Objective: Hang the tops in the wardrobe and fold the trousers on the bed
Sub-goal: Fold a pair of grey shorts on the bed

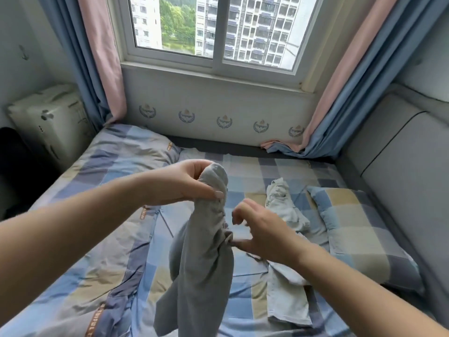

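Note:
My left hand [187,182] grips the bunched top end of a grey garment [201,259] and holds it up above the bed [136,229]; the cloth hangs down in a twisted column towards me. My right hand [261,233] is just right of it, fingers spread, thumb touching a fold at the garment's middle; I cannot tell whether it pinches the cloth. A crumpled white and pale green garment [284,242] lies on the checked sheet behind and below my right hand.
A checked pillow [359,232] lies at the right, against a grey padded headboard [398,171]. A folded checked quilt [116,152] fills the left of the bed. A window with blue and pink curtains [97,59] is ahead. A cream suitcase [51,122] stands at the left.

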